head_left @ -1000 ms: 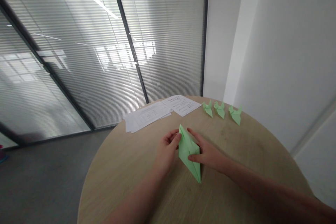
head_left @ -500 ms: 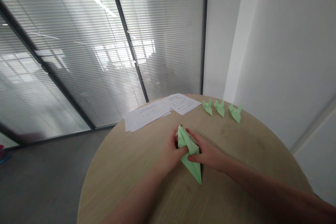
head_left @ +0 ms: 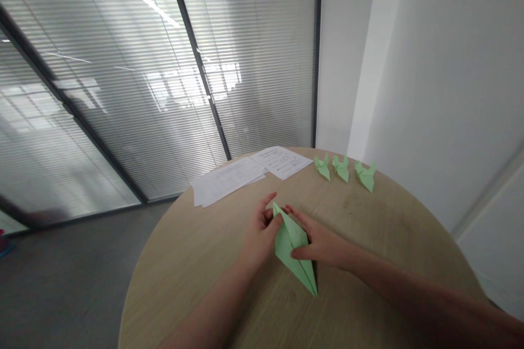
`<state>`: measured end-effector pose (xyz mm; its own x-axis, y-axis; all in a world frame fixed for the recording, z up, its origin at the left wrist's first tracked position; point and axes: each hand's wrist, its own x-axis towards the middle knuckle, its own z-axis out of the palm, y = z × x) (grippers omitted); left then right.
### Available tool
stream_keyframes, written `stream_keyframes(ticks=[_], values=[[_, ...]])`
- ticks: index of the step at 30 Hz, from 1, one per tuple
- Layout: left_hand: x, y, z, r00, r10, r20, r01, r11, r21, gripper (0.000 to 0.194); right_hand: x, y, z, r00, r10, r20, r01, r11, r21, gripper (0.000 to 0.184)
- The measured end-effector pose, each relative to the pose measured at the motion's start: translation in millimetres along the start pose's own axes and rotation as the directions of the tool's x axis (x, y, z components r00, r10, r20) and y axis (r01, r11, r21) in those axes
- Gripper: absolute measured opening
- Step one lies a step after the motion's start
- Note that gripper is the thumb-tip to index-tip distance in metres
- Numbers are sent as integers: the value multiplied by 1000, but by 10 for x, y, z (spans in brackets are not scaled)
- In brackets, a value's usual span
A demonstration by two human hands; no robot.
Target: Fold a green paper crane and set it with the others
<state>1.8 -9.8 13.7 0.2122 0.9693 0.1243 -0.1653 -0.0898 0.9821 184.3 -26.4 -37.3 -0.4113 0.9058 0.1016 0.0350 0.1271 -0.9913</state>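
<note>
A light green folded paper, long and kite-shaped, lies on the round wooden table with its points toward and away from me. My left hand pinches its far left edge near the top point, index finger raised. My right hand presses on its right side, thumb on the paper's middle and fingers along the far edge.
Three small green paper cranes stand in a row at the table's far right. White printed sheets lie at the far edge. Behind the table are glass partitions with blinds and a white wall.
The green paper has turned a little and lies flatter, its near tip shifted toward me. My left hand's fingers moved from the paper's middle to its top left edge.
</note>
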Motion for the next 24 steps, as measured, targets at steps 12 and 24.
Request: stream_keyframes(ticks=[12, 24], values=[[53, 60, -42, 987, 22, -159, -10, 997, 80, 42, -9, -25, -21, 1000, 14, 0, -14, 993, -113, 109], [89, 71, -90, 979, 58, -197, -35, 992, 120, 39, -36, -124, 9, 996, 81, 33, -81, 997, 8, 47]])
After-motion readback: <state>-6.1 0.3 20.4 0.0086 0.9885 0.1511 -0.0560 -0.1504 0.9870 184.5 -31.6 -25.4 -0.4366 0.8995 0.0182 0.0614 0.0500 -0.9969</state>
